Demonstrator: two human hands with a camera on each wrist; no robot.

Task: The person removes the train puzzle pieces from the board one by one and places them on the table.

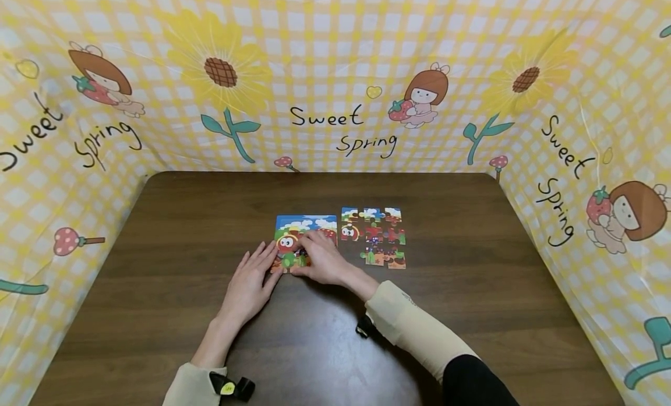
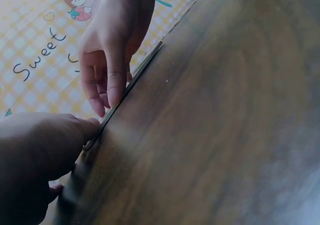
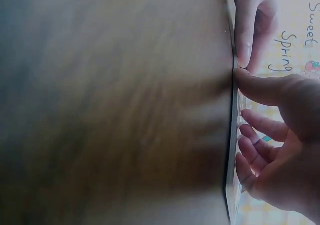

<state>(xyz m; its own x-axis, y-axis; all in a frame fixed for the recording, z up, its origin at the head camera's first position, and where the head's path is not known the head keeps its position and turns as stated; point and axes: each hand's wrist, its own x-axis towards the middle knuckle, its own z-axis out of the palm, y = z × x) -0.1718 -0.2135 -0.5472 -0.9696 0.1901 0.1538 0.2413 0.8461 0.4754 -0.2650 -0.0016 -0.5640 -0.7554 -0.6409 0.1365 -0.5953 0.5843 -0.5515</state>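
In the head view a flat, square picture puzzle board [image 1: 306, 222] lies on the table, showing blue sky, clouds and a round-eyed red cartoon figure. My left hand [image 1: 250, 286] rests along its left edge, fingers extended and the thumb near the front corner. Over the board's lower right part, my right hand [image 1: 324, 259] touches the surface with bent fingertips. Its thumb lies at the near edge, seen also in the right wrist view on the right hand [image 3: 285, 120]. No piece shows between its fingers. Much of the picture's lower right is hidden under this hand.
Several loose jigsaw pieces [image 1: 374, 234] lie in loose rows just right of the board. The brown wooden table [image 1: 209, 208] is enclosed at the back and sides by yellow checked cloth [image 1: 335, 56]. Dark straps [image 1: 230, 387] sit at the sleeves.
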